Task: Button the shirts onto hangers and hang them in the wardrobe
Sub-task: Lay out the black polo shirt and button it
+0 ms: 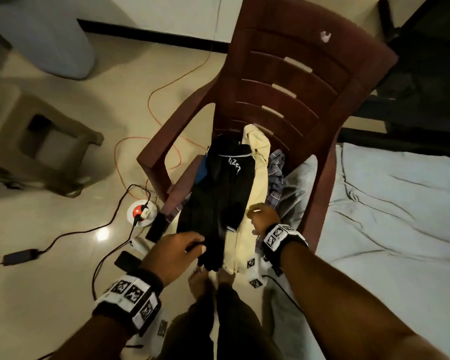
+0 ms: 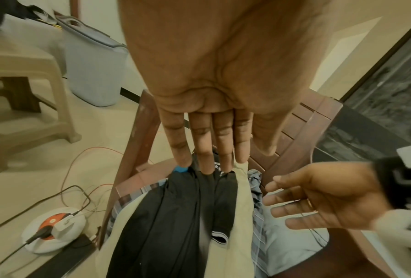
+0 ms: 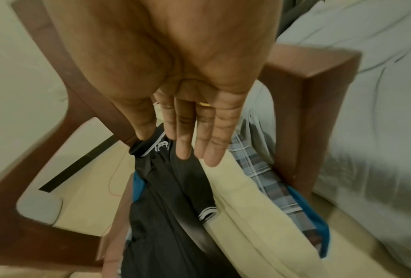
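Both hands, left point(image 1: 174, 252) and right point(image 1: 264, 219), fingers apart and empty, hover at the six o'clock end of the black shirt point(image 1: 218, 203) on the chair point(image 1: 296, 81), apparently to lift it.

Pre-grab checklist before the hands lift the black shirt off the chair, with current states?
1. Left hand free: ok, fingers straight in the left wrist view, holding nothing.
2. Right hand free: ok, fingers spread, holding nothing.
3. Black shirt reachable: ok, it lies on top of the pile on the brown chair.
4. Black shirt separate from the cream shirt: not ok, it lies partly on the cream one, so lifting may drag it.
5. Hanger at hand: cannot tell, none shows in any view.
6. Floor by the chair free of snags: not ok, cables and a power reel lie beside the chair.
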